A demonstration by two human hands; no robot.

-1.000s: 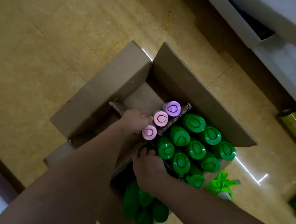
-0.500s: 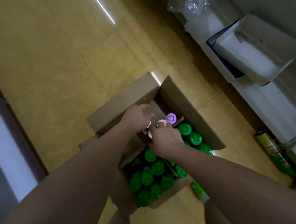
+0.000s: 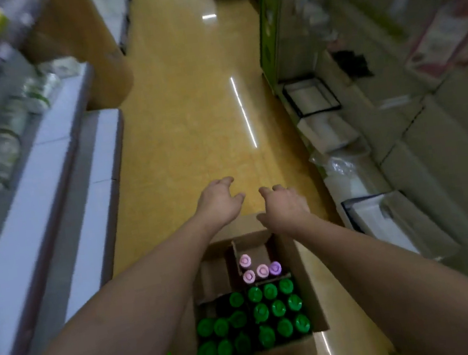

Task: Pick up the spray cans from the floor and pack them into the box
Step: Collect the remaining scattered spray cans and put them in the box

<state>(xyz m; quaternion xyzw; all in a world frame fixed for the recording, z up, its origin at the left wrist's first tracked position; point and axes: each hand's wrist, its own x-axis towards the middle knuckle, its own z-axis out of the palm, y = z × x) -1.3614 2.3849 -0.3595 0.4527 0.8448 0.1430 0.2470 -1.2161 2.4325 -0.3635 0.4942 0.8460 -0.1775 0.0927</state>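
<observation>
Both hands out of box, empty, view swung up the aisle.

L hand [image 3: 219, 206] and R hand [image 3: 286, 207] were down among the caps 0.5 s ago; now I've got both lifted past the far flap, fingers loosely spread, gripping nothing. Box [image 3: 312, 295] sits near, btwn my forearms: pink-cap cans [image 3: 259, 269] in the far compartment, now 4 vs 3 a sec ago, green-cap cans [image 3: 277, 311] filling the near ones. Far-left section looks unfilled, so I judge packing's not done. No loose cans clearly visible on floor [image 3: 190, 129] ahead; green blur at bottom edge, can't tell what. Shelves [image 3: 49, 183] left and white cartons [image 3: 328, 132] right narrow the aisle; lots of motion blur.
</observation>
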